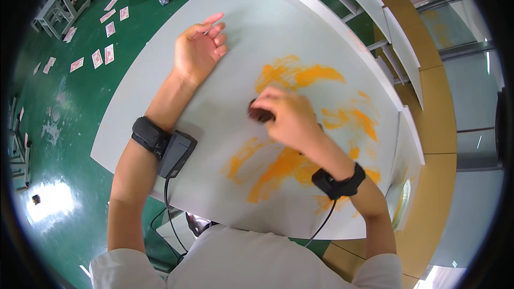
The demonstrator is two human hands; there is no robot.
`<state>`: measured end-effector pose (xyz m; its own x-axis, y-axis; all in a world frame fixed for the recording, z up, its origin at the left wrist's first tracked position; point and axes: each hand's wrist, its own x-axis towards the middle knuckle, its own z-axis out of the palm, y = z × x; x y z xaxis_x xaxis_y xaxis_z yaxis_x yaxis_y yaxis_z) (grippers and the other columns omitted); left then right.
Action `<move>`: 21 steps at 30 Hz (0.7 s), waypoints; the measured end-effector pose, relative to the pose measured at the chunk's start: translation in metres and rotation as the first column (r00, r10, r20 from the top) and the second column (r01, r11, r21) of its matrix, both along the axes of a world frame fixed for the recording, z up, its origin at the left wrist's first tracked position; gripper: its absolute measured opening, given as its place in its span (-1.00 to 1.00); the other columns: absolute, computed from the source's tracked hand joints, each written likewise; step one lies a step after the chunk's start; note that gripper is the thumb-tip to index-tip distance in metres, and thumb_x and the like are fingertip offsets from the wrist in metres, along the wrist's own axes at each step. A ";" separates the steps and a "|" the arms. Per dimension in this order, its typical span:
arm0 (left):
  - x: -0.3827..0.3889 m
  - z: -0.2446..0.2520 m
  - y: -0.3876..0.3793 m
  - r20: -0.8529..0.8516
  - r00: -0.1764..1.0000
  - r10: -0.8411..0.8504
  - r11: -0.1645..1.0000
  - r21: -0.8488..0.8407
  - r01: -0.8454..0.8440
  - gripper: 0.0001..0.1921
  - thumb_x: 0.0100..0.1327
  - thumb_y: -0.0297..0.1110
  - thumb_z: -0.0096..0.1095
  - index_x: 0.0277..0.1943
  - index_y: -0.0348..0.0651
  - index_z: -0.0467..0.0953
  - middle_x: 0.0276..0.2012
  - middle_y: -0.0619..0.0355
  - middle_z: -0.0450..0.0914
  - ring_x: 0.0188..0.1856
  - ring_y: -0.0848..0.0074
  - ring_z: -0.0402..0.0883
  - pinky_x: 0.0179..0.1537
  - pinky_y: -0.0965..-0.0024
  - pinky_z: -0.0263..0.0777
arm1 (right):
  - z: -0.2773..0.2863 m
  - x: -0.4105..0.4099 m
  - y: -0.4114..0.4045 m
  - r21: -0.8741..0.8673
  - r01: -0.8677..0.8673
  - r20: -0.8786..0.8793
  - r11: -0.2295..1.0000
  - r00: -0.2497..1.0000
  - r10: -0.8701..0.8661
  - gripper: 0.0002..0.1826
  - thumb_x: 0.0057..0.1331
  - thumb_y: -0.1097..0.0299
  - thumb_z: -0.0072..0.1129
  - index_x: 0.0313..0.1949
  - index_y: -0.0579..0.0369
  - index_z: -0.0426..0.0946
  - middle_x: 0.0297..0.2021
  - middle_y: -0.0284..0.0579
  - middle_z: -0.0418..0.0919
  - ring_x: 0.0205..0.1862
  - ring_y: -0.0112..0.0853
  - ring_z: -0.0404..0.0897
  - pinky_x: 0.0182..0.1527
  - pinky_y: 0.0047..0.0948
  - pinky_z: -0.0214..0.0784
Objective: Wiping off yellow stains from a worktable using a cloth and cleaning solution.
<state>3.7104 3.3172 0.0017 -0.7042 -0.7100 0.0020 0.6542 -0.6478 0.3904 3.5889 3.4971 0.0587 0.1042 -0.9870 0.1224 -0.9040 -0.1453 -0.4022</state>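
My right hand (295, 118) grips a dark brown rounded object (260, 112) above the light grey tabletop (225, 100). Motion blur hides what exactly that object is; it may be a small brush. Orange smears (281, 166) streak the tabletop below and around this hand, with more orange (321, 74) beyond it. My left hand (202, 46) lies on its side on the left part of the tabletop. Its fingers are loosely curled and apart, with nothing in them. Black straps with cabled devices circle both my forearms.
A raised white ledge (321, 12) runs along the table's far right side, with white shelving (391, 52) beyond. Pink printed paper slips (109, 54) and a small patterned cube (163, 0) lie on the green floor (76, 100). Grey stools (56, 14) stand at upper left. A cable (166, 196) hangs from my left forearm.
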 end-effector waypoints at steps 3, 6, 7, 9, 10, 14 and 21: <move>-0.005 0.002 0.000 0.012 1.000 -0.005 0.999 -0.053 0.006 -0.60 0.10 -0.38 -0.12 0.03 -0.28 0.29 -0.33 0.19 0.34 -0.42 0.53 0.22 -0.42 0.51 0.14 | -0.003 -0.013 -0.019 -0.172 0.193 -0.027 0.966 0.979 -0.201 -0.73 -0.20 0.67 -0.01 -0.46 0.12 0.53 -0.47 -0.22 0.47 -0.42 -0.22 0.48 -0.41 -0.35 0.32; -0.003 -0.003 0.000 -0.003 1.000 -0.019 0.999 -0.046 0.019 -0.60 0.10 -0.37 -0.12 0.03 -0.28 0.29 -0.34 0.20 0.34 -0.42 0.53 0.22 -0.41 0.51 0.14 | -0.005 0.002 -0.007 -0.110 -0.074 -0.001 0.991 0.997 0.074 -0.72 -0.21 0.67 -0.02 -0.45 0.12 0.53 -0.47 -0.19 0.48 -0.41 -0.23 0.48 -0.41 -0.35 0.32; -0.003 -0.005 -0.002 0.001 1.000 -0.012 0.999 -0.043 0.012 -0.60 0.10 -0.37 -0.12 0.03 -0.28 0.29 -0.34 0.20 0.34 -0.42 0.53 0.22 -0.41 0.51 0.14 | -0.003 -0.003 -0.007 -0.074 -0.084 0.074 0.994 0.993 0.089 -0.73 -0.22 0.68 -0.03 -0.47 0.12 0.52 -0.46 -0.19 0.48 -0.41 -0.21 0.47 -0.42 -0.33 0.31; -0.005 -0.001 0.001 0.002 1.000 -0.003 0.999 -0.035 0.004 -0.60 0.11 -0.37 -0.12 0.03 -0.28 0.30 -0.35 0.20 0.34 -0.42 0.54 0.21 -0.41 0.52 0.13 | 0.004 -0.018 -0.020 -0.013 0.007 0.043 1.000 0.999 -0.006 -0.71 -0.23 0.68 -0.04 -0.47 0.11 0.53 -0.45 -0.21 0.49 -0.42 -0.22 0.48 -0.41 -0.35 0.32; -0.006 0.000 0.002 0.000 1.000 -0.006 1.000 -0.030 0.006 -0.60 0.11 -0.37 -0.12 0.03 -0.28 0.30 -0.35 0.20 0.34 -0.42 0.54 0.21 -0.41 0.52 0.13 | 0.005 -0.021 -0.024 -0.028 0.096 -0.010 0.995 0.995 -0.096 -0.71 -0.23 0.68 -0.04 -0.47 0.12 0.53 -0.45 -0.21 0.50 -0.42 -0.22 0.48 -0.41 -0.37 0.32; -0.007 -0.003 0.000 -0.012 1.000 -0.015 0.999 -0.045 0.015 -0.60 0.10 -0.37 -0.10 0.03 -0.27 0.30 -0.35 0.21 0.34 -0.43 0.55 0.21 -0.42 0.53 0.12 | -0.002 -0.013 -0.018 -0.184 -0.133 -0.020 0.974 0.991 0.132 -0.75 -0.21 0.67 -0.03 -0.49 0.13 0.52 -0.48 -0.19 0.50 -0.45 -0.21 0.48 -0.43 -0.38 0.32; -0.003 -0.002 0.001 -0.022 1.000 -0.023 0.999 -0.038 0.022 -0.61 0.09 -0.37 -0.07 0.01 -0.28 0.31 -0.35 0.21 0.34 -0.43 0.55 0.20 -0.42 0.54 0.12 | 0.002 -0.008 -0.017 -0.100 -0.231 -0.037 0.968 0.973 0.228 -0.71 -0.18 0.74 -0.09 -0.47 0.16 0.52 -0.47 -0.26 0.53 -0.47 -0.34 0.53 -0.43 -0.51 0.35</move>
<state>3.7076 3.3183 -0.0004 -0.7193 -0.6933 0.0441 0.6485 -0.6473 0.4005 3.5810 3.4797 0.0604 0.3310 -0.9184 0.2170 -0.8511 -0.3898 -0.3517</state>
